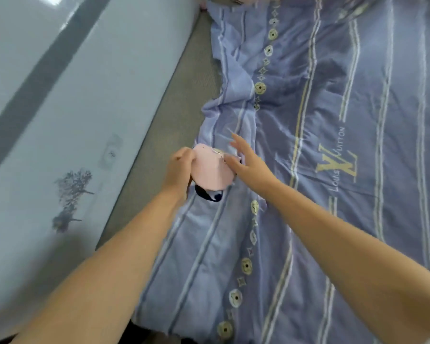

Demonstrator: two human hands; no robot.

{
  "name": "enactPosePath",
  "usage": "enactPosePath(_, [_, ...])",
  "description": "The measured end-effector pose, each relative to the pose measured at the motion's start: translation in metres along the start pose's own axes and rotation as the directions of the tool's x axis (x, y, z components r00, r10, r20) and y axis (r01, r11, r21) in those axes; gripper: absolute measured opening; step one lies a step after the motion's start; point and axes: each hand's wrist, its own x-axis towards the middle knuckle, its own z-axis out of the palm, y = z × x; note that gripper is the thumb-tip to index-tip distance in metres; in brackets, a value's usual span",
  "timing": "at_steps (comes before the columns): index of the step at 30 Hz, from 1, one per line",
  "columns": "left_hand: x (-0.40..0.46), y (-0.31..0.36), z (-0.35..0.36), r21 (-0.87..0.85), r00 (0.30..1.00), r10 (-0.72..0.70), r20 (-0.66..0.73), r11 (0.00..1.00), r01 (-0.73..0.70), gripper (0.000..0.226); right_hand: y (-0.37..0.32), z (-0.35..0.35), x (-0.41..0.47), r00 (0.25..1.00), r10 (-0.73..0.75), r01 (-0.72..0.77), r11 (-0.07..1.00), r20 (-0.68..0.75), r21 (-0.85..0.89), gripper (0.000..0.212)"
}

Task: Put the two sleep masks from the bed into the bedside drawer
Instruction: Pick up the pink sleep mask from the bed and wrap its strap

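A pink sleep mask [212, 170] is held just above the left edge of the purple striped bedcover [333, 120]. My left hand [179, 168] is shut on the mask's left end. A dark strap or second dark mask [207, 194] hangs below the pink one; I cannot tell which. My right hand [246, 161] hovers at the pink mask's right end, fingers spread, its fingertips touching or nearly touching the mask. The bedside drawer is not in view.
A grey strip of mattress or bed base [174, 103] runs along the cover's left edge. Beyond it is a pale glossy floor [60, 108] with a dark stripe and a faint plant-like pattern. The cover is wrinkled near the masks.
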Motion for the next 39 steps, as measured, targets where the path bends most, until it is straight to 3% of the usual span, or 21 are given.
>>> enactPosePath(3, [-0.086, 0.031, -0.008, -0.272, 0.999, -0.001, 0.041, 0.962, 0.012, 0.025, -0.055, -0.022, -0.059, 0.997, -0.036, 0.024, 0.986, 0.068, 0.165, 0.036])
enactPosePath(6, [-0.158, 0.056, -0.011, -0.351, 0.996, 0.086, -0.033, 0.932, -0.092, 0.021, -0.098, -0.035, -0.111, 0.964, -0.091, 0.037, 0.976, 0.249, 0.217, 0.026])
enactPosePath(8, [-0.203, 0.066, -0.017, -0.324, 0.977, 0.167, -0.135, 0.924, -0.203, 0.022, -0.118, -0.034, -0.138, 0.938, -0.123, 0.063, 0.980, 0.324, 0.190, 0.033])
enactPosePath(11, [-0.265, 0.069, -0.038, -0.147, 0.939, 0.268, -0.215, 0.942, -0.302, 0.010, -0.150, -0.024, -0.179, 0.930, -0.232, 0.248, 0.969, 0.285, -0.020, 0.027])
enactPosePath(15, [-0.326, 0.076, -0.084, 0.170, 0.851, 0.382, -0.360, 0.924, -0.342, 0.047, -0.194, -0.006, -0.235, 0.838, -0.406, 0.497, 0.844, 0.364, -0.202, 0.009])
enactPosePath(18, [-0.371, 0.084, -0.108, 0.006, 0.920, 0.365, -0.143, 0.930, -0.368, 0.033, -0.216, 0.018, -0.278, 0.774, -0.498, 0.577, 0.809, 0.391, -0.114, 0.010])
enactPosePath(20, [-0.400, 0.084, -0.114, -0.102, 0.914, 0.394, -0.096, 0.910, -0.403, 0.027, -0.223, 0.038, -0.307, 0.791, -0.530, 0.544, 0.838, 0.305, 0.045, 0.017])
enactPosePath(21, [-0.415, 0.083, -0.115, -0.127, 0.893, 0.423, -0.154, 0.888, -0.442, 0.024, -0.224, 0.048, -0.321, 0.810, -0.509, 0.476, 0.861, 0.291, 0.179, 0.020])
enactPosePath(23, [-0.445, 0.083, -0.121, -0.145, 0.838, 0.459, -0.295, 0.845, -0.514, 0.021, -0.223, 0.065, -0.346, 0.806, -0.433, 0.258, 0.871, 0.404, 0.419, 0.030])
enactPosePath(24, [-0.461, 0.080, -0.126, -0.146, 0.822, 0.457, -0.340, 0.838, -0.526, 0.022, -0.221, 0.073, -0.359, 0.774, -0.412, 0.188, 0.875, 0.480, 0.446, 0.034])
enactPosePath(26, [-0.493, 0.066, -0.138, -0.174, 0.840, 0.409, -0.356, 0.855, -0.489, 0.020, -0.219, 0.089, -0.385, 0.721, -0.404, 0.212, 0.902, 0.563, 0.377, 0.032])
enactPosePath(29, [-0.552, 0.033, -0.157, -0.241, 0.937, 0.303, -0.175, 0.909, -0.339, 0.023, -0.212, 0.115, -0.426, 0.720, -0.426, 0.225, 0.890, 0.547, 0.397, 0.018])
enactPosePath(32, [-0.611, -0.004, -0.173, -0.185, 0.961, 0.267, -0.069, 0.943, -0.275, 0.030, -0.205, 0.142, -0.467, 0.678, -0.401, 0.065, 0.867, 0.616, 0.494, 0.022])
enactPosePath(36, [-0.659, -0.034, -0.187, -0.395, 0.982, 0.182, 0.048, 0.907, -0.148, 0.031, -0.192, 0.172, -0.506, 0.593, -0.421, -0.040, 0.836, 0.686, 0.548, 0.015])
enactPosePath(39, [-0.687, -0.049, -0.195, -0.474, 0.979, 0.204, 0.005, 0.862, -0.178, 0.025, -0.186, 0.195, -0.536, 0.531, -0.431, -0.044, 0.846, 0.730, 0.532, 0.015])
